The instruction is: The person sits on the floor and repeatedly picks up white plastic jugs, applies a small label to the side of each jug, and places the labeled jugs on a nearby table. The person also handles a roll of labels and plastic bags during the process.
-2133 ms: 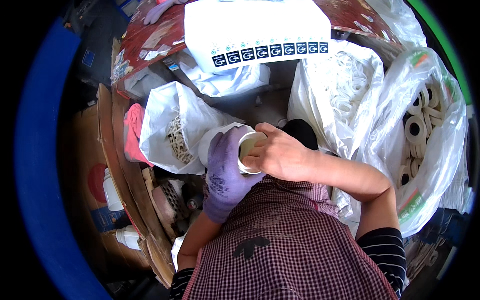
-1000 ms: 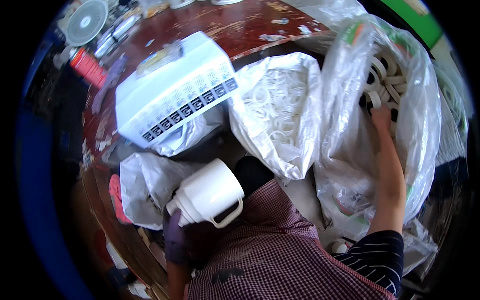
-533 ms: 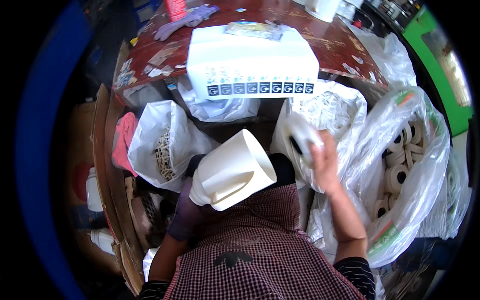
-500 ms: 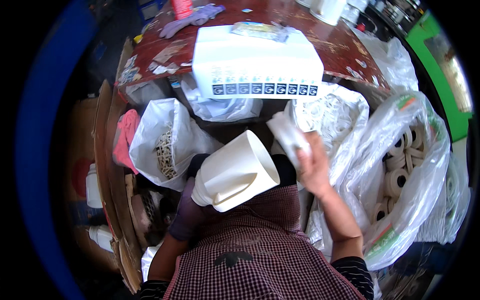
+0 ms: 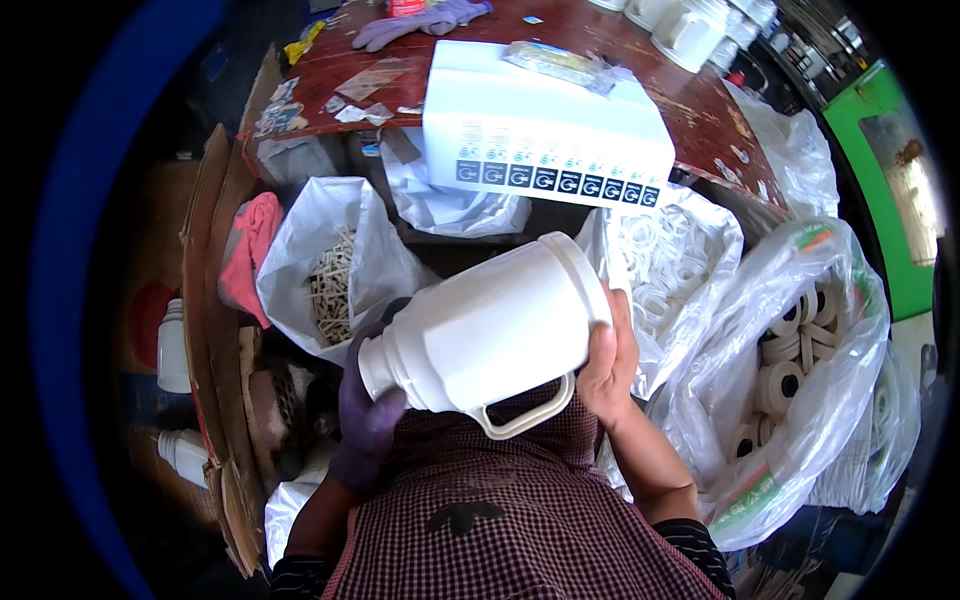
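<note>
A white plastic jug body (image 5: pixel 480 335) lies tilted across my lap, its narrow neck toward the left and its loop handle (image 5: pixel 530 412) pointing down toward me. My left hand (image 5: pixel 365 420), in a purple glove, is wrapped round the neck end. At the wide end sits a white round base piece (image 5: pixel 578 280), flush against the body. My bare right hand (image 5: pixel 610 365) grips this base, thumb on the side facing me and the fingers partly hidden behind it.
Around me stand white bags of small pale sticks (image 5: pixel 332 290) and white rings (image 5: pixel 665 240), and a clear bag of white round parts (image 5: pixel 780 385). Ahead, a printed white sheet (image 5: pixel 545 130) hangs over the edge of a worn red table (image 5: pixel 390 80). Cardboard (image 5: pixel 205 300) borders the left.
My right hand has brought the blurred white piece to the jug's wide opening, which is now covered. The jug has turned, so its handle points down. My view has shifted slightly.
</note>
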The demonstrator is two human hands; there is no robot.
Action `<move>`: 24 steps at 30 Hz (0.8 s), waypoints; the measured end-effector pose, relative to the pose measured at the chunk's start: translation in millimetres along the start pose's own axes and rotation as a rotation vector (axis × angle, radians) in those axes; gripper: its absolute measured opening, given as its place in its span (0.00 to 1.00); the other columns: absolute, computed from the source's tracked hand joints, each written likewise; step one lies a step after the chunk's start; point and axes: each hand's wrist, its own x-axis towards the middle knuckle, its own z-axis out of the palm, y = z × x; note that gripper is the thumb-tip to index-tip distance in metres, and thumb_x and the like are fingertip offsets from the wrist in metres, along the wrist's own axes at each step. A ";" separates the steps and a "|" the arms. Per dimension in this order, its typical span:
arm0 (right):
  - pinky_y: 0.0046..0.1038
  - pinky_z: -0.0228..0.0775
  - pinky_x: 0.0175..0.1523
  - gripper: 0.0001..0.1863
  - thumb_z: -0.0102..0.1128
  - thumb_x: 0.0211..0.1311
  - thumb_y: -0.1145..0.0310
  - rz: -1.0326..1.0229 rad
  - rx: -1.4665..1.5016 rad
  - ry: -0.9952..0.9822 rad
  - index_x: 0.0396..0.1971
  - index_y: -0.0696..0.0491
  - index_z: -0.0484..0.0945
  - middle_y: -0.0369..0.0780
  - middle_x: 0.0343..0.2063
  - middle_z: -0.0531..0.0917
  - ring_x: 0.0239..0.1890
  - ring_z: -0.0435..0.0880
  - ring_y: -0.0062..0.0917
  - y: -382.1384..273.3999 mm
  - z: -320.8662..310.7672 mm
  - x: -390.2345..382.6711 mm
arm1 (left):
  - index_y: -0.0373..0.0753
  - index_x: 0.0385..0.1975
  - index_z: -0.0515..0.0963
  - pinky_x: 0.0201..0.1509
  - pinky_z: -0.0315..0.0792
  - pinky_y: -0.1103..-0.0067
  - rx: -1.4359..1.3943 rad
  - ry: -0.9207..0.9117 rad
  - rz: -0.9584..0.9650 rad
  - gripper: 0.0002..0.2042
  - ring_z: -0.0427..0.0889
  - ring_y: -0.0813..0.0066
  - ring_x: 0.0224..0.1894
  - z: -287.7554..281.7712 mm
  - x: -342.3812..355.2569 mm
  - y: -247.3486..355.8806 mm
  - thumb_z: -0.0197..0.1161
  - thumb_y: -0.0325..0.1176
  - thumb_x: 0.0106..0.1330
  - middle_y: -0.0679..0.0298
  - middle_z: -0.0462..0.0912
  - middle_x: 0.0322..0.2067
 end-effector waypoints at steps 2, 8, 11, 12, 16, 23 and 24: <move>0.29 0.67 0.53 0.27 0.34 0.79 0.57 0.173 0.160 0.031 0.61 0.63 0.69 0.48 0.49 0.78 0.45 0.75 0.29 5.2 -0.6 7.0 | 0.32 0.65 0.58 0.65 0.66 0.66 0.151 -0.064 0.159 0.44 0.73 0.61 0.60 4.5 2.2 7.0 0.76 0.41 0.49 0.51 0.70 0.59; 0.22 0.70 0.52 0.27 0.38 0.79 0.53 0.414 0.392 -0.060 0.57 0.62 0.74 0.40 0.42 0.83 0.44 0.79 0.21 25.7 -5.0 22.1 | 0.33 0.62 0.61 0.65 0.67 0.61 0.732 -0.216 0.479 0.47 0.72 0.51 0.62 16.4 9.9 36.8 0.82 0.38 0.41 0.45 0.68 0.61; 0.22 0.73 0.43 0.26 0.43 0.77 0.52 0.809 0.571 -0.242 0.48 0.61 0.80 0.35 0.32 0.84 0.33 0.79 0.16 43.4 -9.8 35.7 | 0.40 0.61 0.65 0.56 0.75 0.51 1.055 -0.612 0.972 0.49 0.72 0.38 0.59 22.7 5.8 49.7 0.84 0.46 0.37 0.48 0.70 0.58; 0.22 0.73 0.42 0.25 0.43 0.77 0.52 0.793 0.600 -0.269 0.47 0.60 0.80 0.35 0.31 0.84 0.33 0.79 0.16 45.6 -11.5 36.2 | 0.41 0.61 0.66 0.55 0.76 0.49 1.195 -0.855 1.111 0.48 0.73 0.37 0.57 22.8 6.1 52.5 0.84 0.46 0.36 0.49 0.71 0.57; 0.21 0.73 0.46 0.24 0.45 0.77 0.54 0.768 0.670 -0.176 0.51 0.61 0.79 0.37 0.37 0.84 0.37 0.80 0.17 41.7 -11.6 33.3 | 0.34 0.60 0.66 0.58 0.75 0.59 0.920 -0.402 0.763 0.48 0.74 0.46 0.58 20.8 10.3 42.5 0.83 0.46 0.36 0.48 0.71 0.57; 0.21 0.72 0.49 0.24 0.48 0.76 0.54 0.490 0.471 -0.087 0.55 0.60 0.77 0.36 0.40 0.84 0.40 0.80 0.15 39.4 -13.0 20.8 | 0.36 0.64 0.60 0.63 0.70 0.60 0.704 -0.194 0.630 0.46 0.73 0.52 0.59 23.6 4.2 15.1 0.79 0.39 0.45 0.50 0.70 0.56; 0.21 0.72 0.46 0.25 0.48 0.75 0.53 0.646 0.530 -0.155 0.53 0.60 0.78 0.36 0.38 0.84 0.38 0.80 0.16 49.6 -14.4 24.1 | 0.40 0.63 0.65 0.63 0.69 0.58 0.854 -0.373 0.920 0.42 0.71 0.52 0.61 25.3 7.2 15.1 0.79 0.41 0.46 0.52 0.71 0.55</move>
